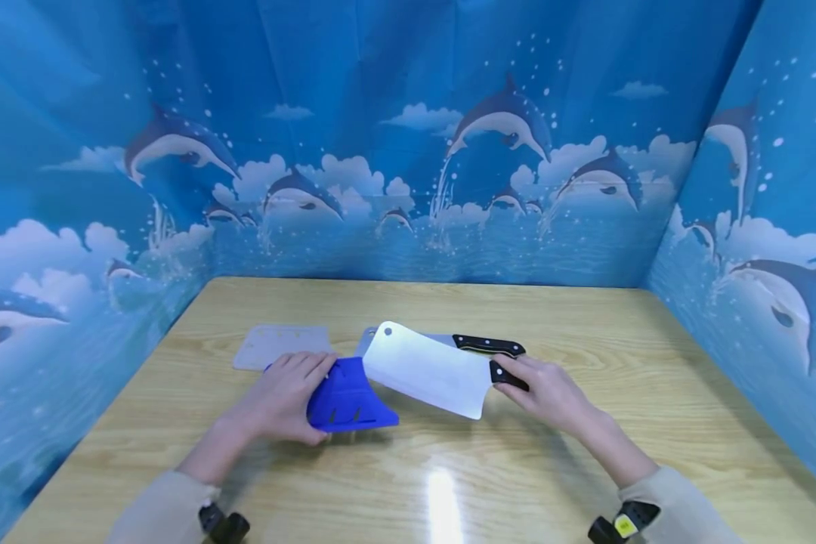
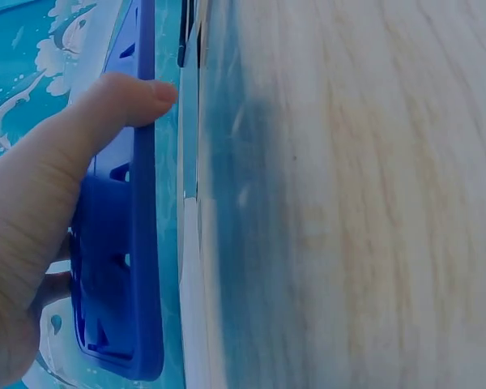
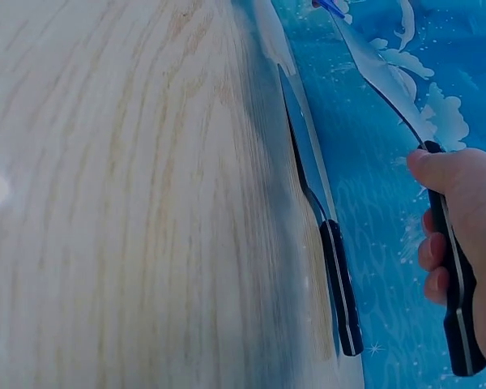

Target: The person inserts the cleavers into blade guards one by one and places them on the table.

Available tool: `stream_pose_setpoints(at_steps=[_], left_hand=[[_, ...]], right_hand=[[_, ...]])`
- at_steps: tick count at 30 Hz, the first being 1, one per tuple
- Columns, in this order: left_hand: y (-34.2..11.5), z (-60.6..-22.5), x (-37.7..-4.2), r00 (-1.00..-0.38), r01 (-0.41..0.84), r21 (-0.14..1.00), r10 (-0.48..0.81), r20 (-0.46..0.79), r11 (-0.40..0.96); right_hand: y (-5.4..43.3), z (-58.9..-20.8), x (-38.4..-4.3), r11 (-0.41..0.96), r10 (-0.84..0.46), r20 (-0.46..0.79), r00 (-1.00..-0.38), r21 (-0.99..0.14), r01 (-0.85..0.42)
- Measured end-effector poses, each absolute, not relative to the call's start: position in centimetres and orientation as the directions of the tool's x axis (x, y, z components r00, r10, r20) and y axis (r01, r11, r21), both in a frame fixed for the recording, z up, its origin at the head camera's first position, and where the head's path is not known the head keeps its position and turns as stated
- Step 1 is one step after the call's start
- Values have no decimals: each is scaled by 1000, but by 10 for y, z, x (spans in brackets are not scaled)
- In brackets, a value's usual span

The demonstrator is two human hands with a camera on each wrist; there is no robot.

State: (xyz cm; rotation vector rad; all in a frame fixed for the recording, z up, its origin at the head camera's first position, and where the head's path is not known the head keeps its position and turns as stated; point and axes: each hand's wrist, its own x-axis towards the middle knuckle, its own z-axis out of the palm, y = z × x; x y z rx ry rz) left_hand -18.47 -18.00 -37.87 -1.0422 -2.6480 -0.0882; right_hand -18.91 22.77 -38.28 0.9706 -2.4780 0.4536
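Observation:
My left hand grips a blue slotted plastic piece with the thumb over its near edge and the fingers behind, as the left wrist view shows. It is held tilted above the table. My right hand holds a cleaver by its black handle, fingers wrapped round it. The broad blade points left, raised over the table, its far end right beside the blue piece. Behind it a second knife with a wide blade lies flat, partly hidden, its black handle to the right.
A pale, thin panel with small holes lies on the wooden table behind my left hand. Blue dolphin-print curtains hang at the back and both sides.

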Motion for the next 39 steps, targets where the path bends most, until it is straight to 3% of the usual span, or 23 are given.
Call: stream_pose_setpoints(at_steps=[8, 19, 30, 39], left_hand=[[-183, -375, -187, -680, 697, -34, 675, 288, 716], [-181, -376, -186, -599, 770, -42, 744, 297, 637], [-181, -375, -181, -551, 797, -76, 772, 317, 600], [-182, -376, -177, -507, 814, -84, 774, 378, 574]], right_hand=[[235, -382, -187, 572, -674, 545, -499, -42, -819], [245, -375, -181, 448, -750, 541, -381, -10, -894], [243, -368, -185, 372, -785, 534, -313, 4, -928], [243, -364, -190, 335, -801, 520, -297, -22, -942]])
